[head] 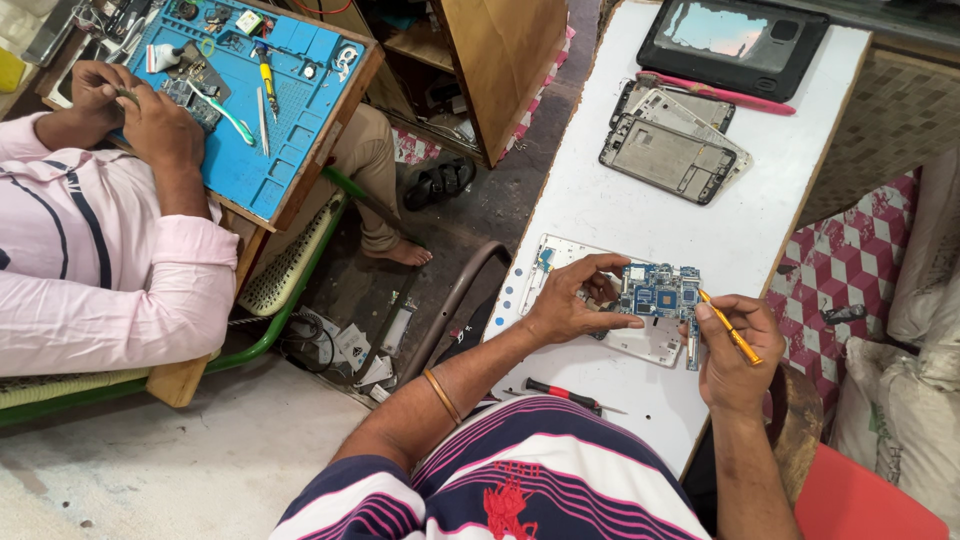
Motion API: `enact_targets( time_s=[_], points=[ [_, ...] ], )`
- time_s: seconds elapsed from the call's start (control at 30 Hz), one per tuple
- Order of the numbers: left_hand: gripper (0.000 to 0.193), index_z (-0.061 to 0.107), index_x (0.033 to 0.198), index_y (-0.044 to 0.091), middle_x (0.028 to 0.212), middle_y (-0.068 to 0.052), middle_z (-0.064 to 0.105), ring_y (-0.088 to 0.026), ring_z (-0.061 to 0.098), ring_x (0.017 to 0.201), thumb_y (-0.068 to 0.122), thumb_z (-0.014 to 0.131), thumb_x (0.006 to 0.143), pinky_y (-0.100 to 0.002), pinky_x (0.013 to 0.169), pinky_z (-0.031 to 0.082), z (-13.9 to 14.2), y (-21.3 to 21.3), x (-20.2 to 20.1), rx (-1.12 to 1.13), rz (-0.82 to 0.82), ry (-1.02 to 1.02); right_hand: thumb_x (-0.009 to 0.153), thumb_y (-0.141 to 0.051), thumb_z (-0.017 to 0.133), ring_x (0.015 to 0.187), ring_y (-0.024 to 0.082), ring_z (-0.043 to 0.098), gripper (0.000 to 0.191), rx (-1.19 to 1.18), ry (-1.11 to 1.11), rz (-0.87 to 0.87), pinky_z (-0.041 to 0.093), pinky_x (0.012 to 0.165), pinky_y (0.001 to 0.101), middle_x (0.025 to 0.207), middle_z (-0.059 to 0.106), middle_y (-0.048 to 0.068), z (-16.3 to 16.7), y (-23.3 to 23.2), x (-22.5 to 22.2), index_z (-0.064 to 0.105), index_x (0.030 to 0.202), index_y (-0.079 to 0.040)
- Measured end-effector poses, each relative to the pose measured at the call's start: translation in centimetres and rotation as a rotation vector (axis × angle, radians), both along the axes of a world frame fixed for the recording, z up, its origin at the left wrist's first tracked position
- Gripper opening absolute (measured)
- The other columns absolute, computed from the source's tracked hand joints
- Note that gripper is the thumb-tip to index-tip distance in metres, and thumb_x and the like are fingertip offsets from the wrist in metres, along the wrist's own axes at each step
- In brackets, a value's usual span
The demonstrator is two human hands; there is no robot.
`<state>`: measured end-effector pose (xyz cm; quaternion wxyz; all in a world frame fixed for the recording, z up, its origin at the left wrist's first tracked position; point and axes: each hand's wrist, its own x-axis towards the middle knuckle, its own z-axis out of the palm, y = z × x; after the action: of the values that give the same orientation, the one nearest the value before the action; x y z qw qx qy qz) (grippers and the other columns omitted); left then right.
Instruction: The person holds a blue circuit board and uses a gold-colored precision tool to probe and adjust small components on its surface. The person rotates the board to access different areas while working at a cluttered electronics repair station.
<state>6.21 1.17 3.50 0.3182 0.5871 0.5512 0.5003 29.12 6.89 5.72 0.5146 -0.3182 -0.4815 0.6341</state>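
My left hand [573,300] pinches a blue circuit board [658,293] by its left edge, lifted just above a white phone back frame [560,265] that lies on the white table [700,240]. My right hand [735,350] grips a thin orange tool [730,328] like a pen. The tool's tip touches the right edge of the board.
A red-handled screwdriver [560,393] lies near the table's front edge. Two grey phone frames [672,155], a pink tool [720,93] and a black tablet [735,35] sit at the far end. At left another person's hands [140,105] work over a blue repair mat [260,120].
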Motion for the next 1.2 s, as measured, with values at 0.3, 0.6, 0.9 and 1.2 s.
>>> enact_targets(
  time_s=[0.3,0.6,0.9,1.2],
  points=[
    [0.080,0.058,0.141,0.013,0.102,-0.005,0.072,-0.012,0.072,0.090,0.042,0.091,0.074,-0.029,0.078,0.064,0.32,-0.04,0.03,-0.020,-0.009,-0.036,0.102,0.003,0.068,0.079,0.014,0.071,0.013,-0.010,0.023,-0.005,0.062,0.072,0.0268,0.097,0.071,0.014,-0.16,0.01,-0.06,0.061,0.113,0.003],
    [0.083,0.055,0.145,0.016,0.111,-0.007,0.071,-0.013,0.072,0.089,0.043,0.090,0.075,-0.029,0.076,0.065,0.27,0.07,0.00,-0.017,-0.020,-0.009,0.102,0.003,0.068,0.082,0.013,0.071,0.013,-0.008,0.024,-0.004,0.063,0.075,0.0279,0.099,0.071,0.013,-0.14,0.00,0.04,0.061,0.113,0.003],
    [0.084,0.056,0.144,0.016,0.110,-0.006,0.071,-0.013,0.073,0.089,0.045,0.090,0.073,-0.028,0.077,0.065,-0.04,0.14,0.08,-0.032,-0.015,0.014,0.102,0.003,0.067,0.081,0.014,0.071,0.012,0.000,0.021,0.001,0.063,0.073,0.0275,0.097,0.071,0.014,0.08,-0.02,-0.03,0.061,0.112,0.003],
    [0.084,0.058,0.141,0.015,0.100,-0.004,0.073,-0.013,0.073,0.088,0.046,0.091,0.071,-0.028,0.075,0.064,0.18,0.00,0.09,-0.055,-0.009,-0.004,0.101,0.005,0.068,0.077,0.014,0.070,0.014,-0.048,0.051,-0.004,0.060,0.071,0.0262,0.096,0.071,0.013,-0.22,0.17,0.29,0.062,0.113,0.003]
  ],
)
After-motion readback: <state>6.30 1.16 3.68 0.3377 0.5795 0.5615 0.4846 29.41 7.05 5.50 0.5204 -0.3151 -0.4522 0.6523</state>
